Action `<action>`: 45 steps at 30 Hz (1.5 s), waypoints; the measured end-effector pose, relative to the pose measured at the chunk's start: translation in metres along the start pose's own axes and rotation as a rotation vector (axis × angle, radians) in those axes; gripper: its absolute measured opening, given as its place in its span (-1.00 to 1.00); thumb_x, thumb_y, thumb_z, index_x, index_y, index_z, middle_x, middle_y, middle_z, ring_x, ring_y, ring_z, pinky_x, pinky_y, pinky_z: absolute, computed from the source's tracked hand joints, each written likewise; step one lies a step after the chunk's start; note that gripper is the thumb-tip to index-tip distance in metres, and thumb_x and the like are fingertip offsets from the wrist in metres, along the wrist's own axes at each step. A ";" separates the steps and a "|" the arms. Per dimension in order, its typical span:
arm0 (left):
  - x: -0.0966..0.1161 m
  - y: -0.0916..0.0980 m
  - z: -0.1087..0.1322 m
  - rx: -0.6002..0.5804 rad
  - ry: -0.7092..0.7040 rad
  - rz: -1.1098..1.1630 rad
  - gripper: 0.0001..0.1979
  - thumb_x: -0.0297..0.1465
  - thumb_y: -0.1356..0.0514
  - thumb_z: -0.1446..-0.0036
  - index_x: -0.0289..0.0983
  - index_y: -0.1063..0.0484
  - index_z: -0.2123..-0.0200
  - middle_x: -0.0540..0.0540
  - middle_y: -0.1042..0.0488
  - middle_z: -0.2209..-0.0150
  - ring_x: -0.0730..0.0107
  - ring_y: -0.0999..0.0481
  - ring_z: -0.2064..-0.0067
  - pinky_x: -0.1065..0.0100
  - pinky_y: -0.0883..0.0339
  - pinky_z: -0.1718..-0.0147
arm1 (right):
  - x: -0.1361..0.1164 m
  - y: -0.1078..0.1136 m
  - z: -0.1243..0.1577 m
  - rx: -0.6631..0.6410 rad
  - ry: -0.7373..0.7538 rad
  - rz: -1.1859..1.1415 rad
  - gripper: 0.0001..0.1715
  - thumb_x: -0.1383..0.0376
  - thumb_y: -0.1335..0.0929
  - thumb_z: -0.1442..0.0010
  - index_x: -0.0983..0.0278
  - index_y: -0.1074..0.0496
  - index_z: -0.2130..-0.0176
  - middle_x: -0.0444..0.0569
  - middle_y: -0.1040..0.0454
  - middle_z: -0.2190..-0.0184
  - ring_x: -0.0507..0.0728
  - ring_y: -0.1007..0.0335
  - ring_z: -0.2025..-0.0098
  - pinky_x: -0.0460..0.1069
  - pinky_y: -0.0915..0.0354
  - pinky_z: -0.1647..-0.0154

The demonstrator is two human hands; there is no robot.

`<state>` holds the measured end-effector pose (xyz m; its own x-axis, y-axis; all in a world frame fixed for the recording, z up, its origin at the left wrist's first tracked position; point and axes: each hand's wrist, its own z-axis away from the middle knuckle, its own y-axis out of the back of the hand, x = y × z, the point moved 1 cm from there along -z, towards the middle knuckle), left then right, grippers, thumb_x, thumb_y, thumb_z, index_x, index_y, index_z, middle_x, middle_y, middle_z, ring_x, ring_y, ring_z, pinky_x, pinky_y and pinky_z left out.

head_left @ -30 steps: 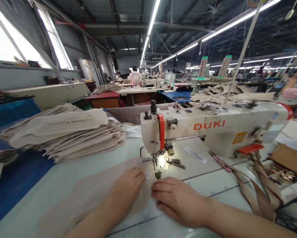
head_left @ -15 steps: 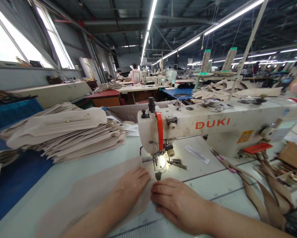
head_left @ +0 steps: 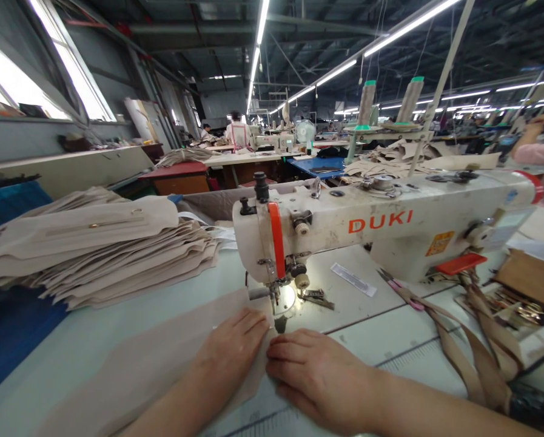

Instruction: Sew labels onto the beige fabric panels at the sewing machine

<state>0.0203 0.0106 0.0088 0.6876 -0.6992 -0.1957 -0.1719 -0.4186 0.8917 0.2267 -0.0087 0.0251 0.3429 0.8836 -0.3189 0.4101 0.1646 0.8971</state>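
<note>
A beige fabric piece (head_left: 162,352) lies on the pale table, its upper right end at the needle area of the white sewing machine (head_left: 326,224). My left hand (head_left: 235,343) rests flat on top of the fabric, fingers bent slightly and pointing toward the presser foot (head_left: 277,297). At the right edge of the fabric is my right hand (head_left: 315,370), its fingers pressed together with the fingertips at that edge. Its thumb is hidden. The machine's lamp lights the needle plate.
Stacked beige pieces (head_left: 130,249) lie at left. Scissors (head_left: 401,288), fabric straps (head_left: 476,352), a small clear strip (head_left: 353,279) and a box of metal parts (head_left: 521,309) are at right. Another person's pink sleeve (head_left: 540,152) shows at far right.
The whole view has shifted, so the machine and table appear further left. More of the person at far right shows. Both hands keep nearly the same place by the needle.
</note>
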 end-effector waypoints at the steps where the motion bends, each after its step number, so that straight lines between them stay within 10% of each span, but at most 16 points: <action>1: 0.000 0.000 0.001 0.007 -0.002 -0.004 -0.69 -0.67 0.02 -0.19 -0.29 -0.42 0.14 -0.11 -0.54 0.20 0.27 -0.53 0.15 0.28 -0.44 0.10 | 0.000 0.000 0.000 -0.002 0.000 -0.001 -0.74 0.30 -0.26 -0.36 0.34 -0.45 0.03 0.08 -0.50 0.00 0.17 -0.35 -0.09 0.02 -0.21 -0.17; 18: 0.001 -0.008 0.009 0.012 0.026 0.023 -0.60 -0.68 0.02 -0.15 -0.28 -0.43 0.04 -0.13 -0.56 0.14 0.28 -0.55 0.10 0.26 -0.48 0.06 | 0.012 0.026 -0.016 -0.102 -0.102 0.070 -0.81 0.36 -0.29 -0.31 0.34 -0.47 0.13 0.04 -0.53 0.21 0.15 -0.41 0.11 -0.01 -0.27 -0.04; 38: 0.001 -0.002 0.001 0.128 -0.012 -0.093 -0.60 -0.47 0.12 -0.36 -0.32 -0.52 0.05 -0.14 -0.61 0.10 0.33 -0.62 0.11 0.35 -0.54 0.14 | 0.043 0.002 -0.024 0.052 -0.074 0.291 -0.83 0.41 -0.26 -0.32 0.30 -0.45 0.24 0.01 -0.47 0.28 0.15 -0.31 0.18 0.01 -0.24 0.07; 45: -0.008 -0.013 -0.006 -0.005 0.063 0.040 -0.59 -0.53 0.04 -0.27 -0.27 -0.47 -0.06 -0.12 -0.55 -0.04 0.33 -0.52 -0.06 0.30 -0.42 -0.07 | 0.048 0.004 -0.027 0.053 -0.136 0.358 -0.86 0.40 -0.29 -0.31 0.30 -0.44 0.28 -0.01 -0.43 0.36 0.14 -0.29 0.30 0.02 -0.23 0.16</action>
<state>0.0213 0.0255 0.0012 0.7233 -0.6774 -0.1340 -0.1965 -0.3880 0.9005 0.2221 0.0466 0.0212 0.5801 0.8140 -0.0290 0.2860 -0.1702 0.9430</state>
